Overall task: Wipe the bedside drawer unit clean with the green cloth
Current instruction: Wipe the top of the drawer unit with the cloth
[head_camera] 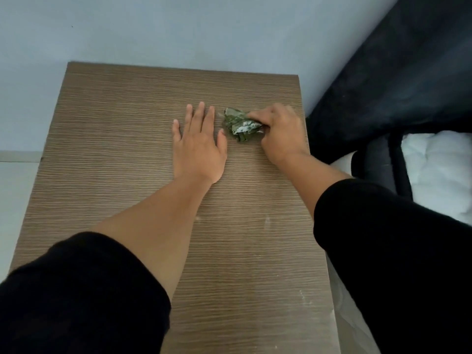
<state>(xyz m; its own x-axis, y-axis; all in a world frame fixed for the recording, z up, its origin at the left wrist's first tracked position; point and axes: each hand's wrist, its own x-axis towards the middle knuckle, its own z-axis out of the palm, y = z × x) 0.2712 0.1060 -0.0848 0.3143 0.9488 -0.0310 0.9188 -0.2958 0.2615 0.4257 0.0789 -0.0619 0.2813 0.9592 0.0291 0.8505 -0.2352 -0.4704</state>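
The brown wood-grain top of the bedside drawer unit fills most of the head view, its far edge set against a pale blue-grey wall. The grain runs in fine horizontal lines across the surface.

The left hand lies flat, palm down, on the top near its middle. The fingers are straight and slightly spread, the thumb out to the right side. It holds nothing. Its black sleeve is pushed up, leaving the forearm bare.

The right hand is near the right edge of the top, just beside the left hand but apart from it. Its fingers are curled round a crumpled green cloth, which it grips and holds against the surface. The cloth projects to the left of the hand and bears a whitish patch on its upper face. The cloth lies between the two hands, close to the left thumb; contact with the thumb cannot be determined. The right hand's outline is slightly blurred.

Faint whitish marks show on the nearer right part of the top, with more along the near right edge.

To the right of the unit stands a dark upholstered headboard, with white bedding below it.
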